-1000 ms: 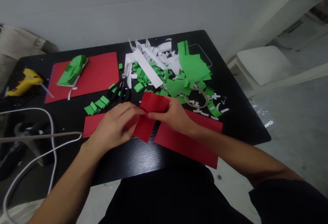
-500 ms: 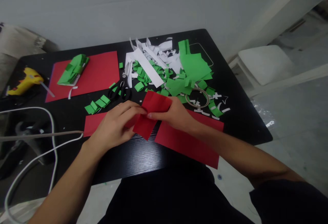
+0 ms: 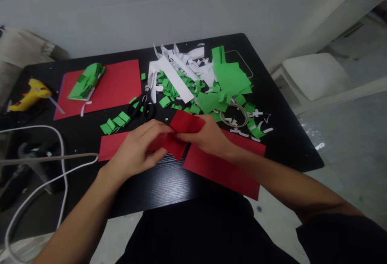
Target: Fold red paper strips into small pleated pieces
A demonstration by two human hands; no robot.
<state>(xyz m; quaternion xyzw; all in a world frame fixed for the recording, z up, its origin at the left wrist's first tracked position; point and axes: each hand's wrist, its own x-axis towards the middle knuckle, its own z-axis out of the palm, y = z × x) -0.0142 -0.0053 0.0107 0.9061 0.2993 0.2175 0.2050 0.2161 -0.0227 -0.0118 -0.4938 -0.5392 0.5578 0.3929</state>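
Note:
Between my hands, just above the front of the black table (image 3: pixel 157 183), is a creased strip of red paper (image 3: pixel 186 122). My right hand (image 3: pixel 208 135) pinches its right side, thumb on top and fingers behind. At its lower left corner, my left hand (image 3: pixel 142 147) has thumb and fingers closed on the paper, the fingertips partly hidden. Under my right forearm lies a flat red sheet (image 3: pixel 223 165). A second red piece (image 3: pixel 110 145) reaches out from beneath my left hand. Black-handled scissors (image 3: pixel 142 104) rest just beyond my left hand.
White strips (image 3: pixel 177 78) and green scraps (image 3: pixel 208 100) heap up at the back, with a tape roll (image 3: pixel 234 115) beside them. Leftward are a folded green paper bundle (image 3: pixel 87 80) on a red sheet (image 3: pixel 121 82), a yellow glue gun (image 3: pixel 32 94) and a white cable (image 3: pixel 63 175).
The lower flap of the red strip has tilted and shows less of itself. My left thumb has moved right onto its corner, while my right hand has shifted slightly right.

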